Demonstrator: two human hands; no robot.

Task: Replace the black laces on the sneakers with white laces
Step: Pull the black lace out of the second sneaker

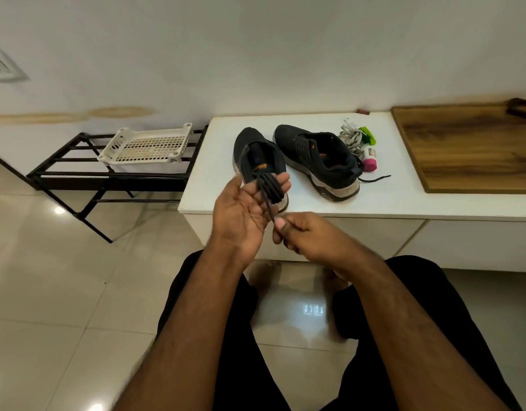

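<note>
Item 1: black lace (269,186), wound in several loops round the fingers of my left hand (244,215). The hand is raised palm-up in front of the white cabinet top (214,161), fingers curled loosely through the coil.

Item 2: my right hand (300,235), pinching the free tail of that lace between thumb and forefinger just below the coil; the tail runs taut between both hands.

Item 3: left sneaker (257,155), dark, no lace visible in it, toe towards the wall, near the front left corner of the top; its heel is partly hidden behind my left hand.

Item 4: right sneaker (318,160), dark with a pale sole, just beside the first, angled.

Item 5: second black lace (374,178), an end trailing out from behind the right sneaker's heel.

Item 6: white laces (352,137), bundled near the back edge, touching a green object (368,135); a pink-capped item (370,161) lies just in front.

Item 7: white plastic basket (146,146) on a black rack (107,176), left of the cabinet.

Item 8: wooden board (469,149), right end of the top.
</note>
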